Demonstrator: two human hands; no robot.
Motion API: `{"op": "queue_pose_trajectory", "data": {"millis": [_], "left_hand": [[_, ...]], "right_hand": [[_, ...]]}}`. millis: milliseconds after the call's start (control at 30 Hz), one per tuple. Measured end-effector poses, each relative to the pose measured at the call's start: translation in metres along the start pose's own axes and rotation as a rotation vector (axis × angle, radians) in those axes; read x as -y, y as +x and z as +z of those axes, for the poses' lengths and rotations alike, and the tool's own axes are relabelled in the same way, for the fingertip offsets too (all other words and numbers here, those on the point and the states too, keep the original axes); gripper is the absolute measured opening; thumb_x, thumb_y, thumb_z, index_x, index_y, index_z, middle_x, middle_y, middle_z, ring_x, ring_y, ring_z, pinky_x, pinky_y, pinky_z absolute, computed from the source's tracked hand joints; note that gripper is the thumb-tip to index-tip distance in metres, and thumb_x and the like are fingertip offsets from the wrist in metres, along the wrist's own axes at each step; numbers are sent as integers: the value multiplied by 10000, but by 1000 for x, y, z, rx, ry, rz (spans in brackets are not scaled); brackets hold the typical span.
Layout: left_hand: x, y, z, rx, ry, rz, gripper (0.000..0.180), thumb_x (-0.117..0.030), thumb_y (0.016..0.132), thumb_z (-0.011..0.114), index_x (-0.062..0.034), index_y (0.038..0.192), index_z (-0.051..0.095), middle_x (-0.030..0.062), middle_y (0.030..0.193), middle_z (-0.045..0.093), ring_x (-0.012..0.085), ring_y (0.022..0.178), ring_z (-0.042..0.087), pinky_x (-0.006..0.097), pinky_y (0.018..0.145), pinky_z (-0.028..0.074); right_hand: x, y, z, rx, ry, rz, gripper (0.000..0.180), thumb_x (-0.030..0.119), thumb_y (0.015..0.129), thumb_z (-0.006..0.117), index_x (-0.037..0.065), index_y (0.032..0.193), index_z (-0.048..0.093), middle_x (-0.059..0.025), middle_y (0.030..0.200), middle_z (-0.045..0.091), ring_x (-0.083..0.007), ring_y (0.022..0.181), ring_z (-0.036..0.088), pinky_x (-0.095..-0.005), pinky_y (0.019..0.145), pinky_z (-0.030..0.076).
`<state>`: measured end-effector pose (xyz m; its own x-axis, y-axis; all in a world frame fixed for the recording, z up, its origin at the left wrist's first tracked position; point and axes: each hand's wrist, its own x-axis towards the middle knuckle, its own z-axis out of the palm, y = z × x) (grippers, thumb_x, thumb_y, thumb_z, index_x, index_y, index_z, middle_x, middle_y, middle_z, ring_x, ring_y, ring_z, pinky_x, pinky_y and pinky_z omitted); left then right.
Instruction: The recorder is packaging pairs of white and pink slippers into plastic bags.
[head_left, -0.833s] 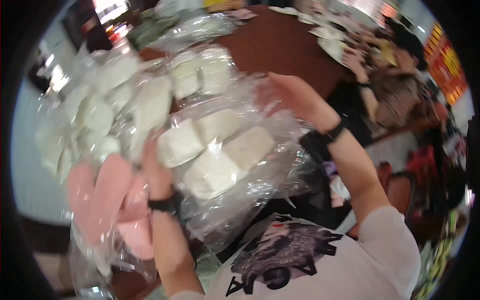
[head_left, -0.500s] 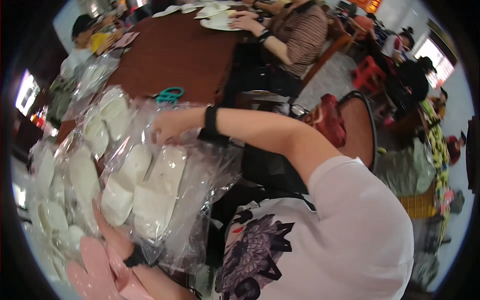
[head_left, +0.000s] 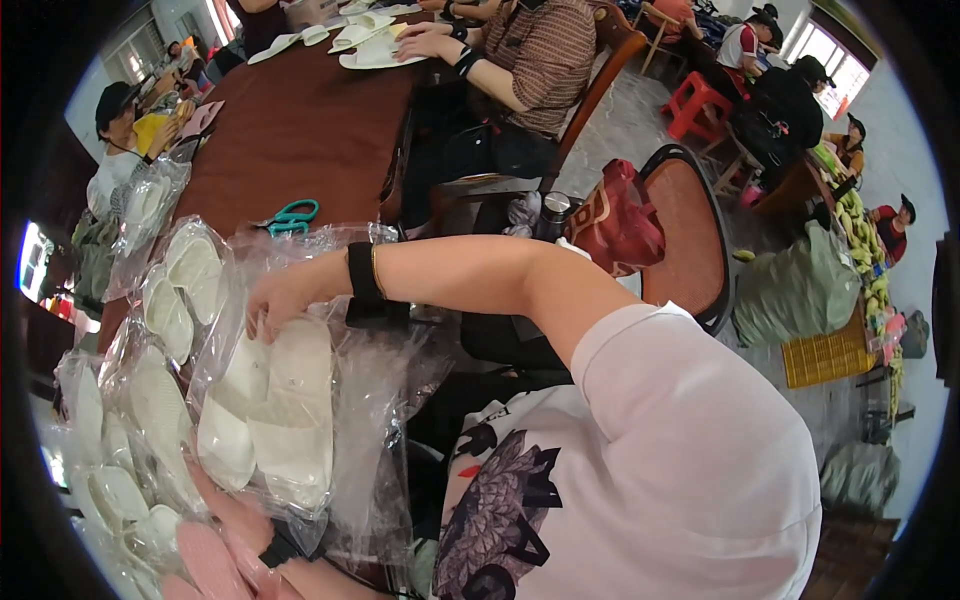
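A pair of white slippers [head_left: 292, 400] lies inside a clear plastic bag [head_left: 375, 440] in front of me. At the far end of the pair, my right hand [head_left: 288, 292] has its fingers curled down onto the plastic by the slippers. My left hand [head_left: 228, 515] is at the near left edge of the same bag; one digit stretches along its side and the others are hidden under the plastic. Pink slippers [head_left: 208, 565] lie just left of my left wrist. More bagged white slippers [head_left: 165, 420] are piled to the left.
Teal-handled scissors [head_left: 292, 217] rest on the brown tabletop [head_left: 300, 120] beyond my right hand. Another person's hands [head_left: 428, 42] touch white slippers at the far side. A chair [head_left: 690, 225] with a red bag [head_left: 618, 220] stands to the right, and a yellow crate [head_left: 828, 355] farther off.
My view has shifted, so the scene sits farther left. My right hand has come down closer onto the slippers' far end; my left hand stays by the bag's near edge.
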<state>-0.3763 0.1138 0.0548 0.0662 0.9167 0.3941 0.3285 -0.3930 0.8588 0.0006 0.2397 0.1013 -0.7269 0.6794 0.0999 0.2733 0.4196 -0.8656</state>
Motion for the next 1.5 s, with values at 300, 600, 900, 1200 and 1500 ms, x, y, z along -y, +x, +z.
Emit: {"op": "queue_pose_trajectory", "data": {"millis": [300, 600, 900, 1200, 1500], "left_hand": [[-78, 15, 61, -190, -894, -445, 546, -341, 1055, 335, -36, 1508, 307, 120, 1559, 325, 279, 1423, 322, 413, 1191, 241], [-21, -25, 24, -269, 865, 22, 624, -203, 925, 539, 30, 1470, 343, 233, 1485, 402, 366, 1373, 387, 445, 1165, 284], [-71, 14, 53, -587, -836, -193, 378, -158, 1060, 372, 41, 1377, 429, 187, 1398, 501, 290, 1225, 545, 394, 1035, 455], [-81, 18, 77, -484, -442, -250, 438, -218, 1061, 389, -8, 1443, 349, 191, 1350, 525, 292, 1109, 610, 409, 896, 554], [-93, 20, 84, -303, -532, -455, 588, -124, 991, 552, -20, 1487, 254, 166, 948, 691, 224, 714, 693, 300, 619, 594]], "right_hand": [[-4, 5, 17, -249, 3, 26, 537, 252, 717, 786, -12, 1161, 638, -199, 1005, 678, -301, 985, 648, -403, 829, 518], [5, 4, 20, -172, 59, 186, 488, 326, 877, 674, 6, 1242, 623, -106, 1031, 720, -185, 888, 667, -340, 840, 533], [24, -19, -42, -296, -186, 164, 303, 246, 901, 672, -38, 1007, 660, -53, 842, 661, -104, 768, 584, -306, 673, 471], [7, -27, -115, -470, -26, 310, 295, 252, 918, 659, -21, 821, 602, -10, 694, 554, -72, 671, 484, -300, 591, 418], [1, -11, -100, -751, -217, 223, 308, 243, 902, 663, -35, 821, 558, -67, 674, 559, -100, 638, 482, -323, 587, 417]]}}
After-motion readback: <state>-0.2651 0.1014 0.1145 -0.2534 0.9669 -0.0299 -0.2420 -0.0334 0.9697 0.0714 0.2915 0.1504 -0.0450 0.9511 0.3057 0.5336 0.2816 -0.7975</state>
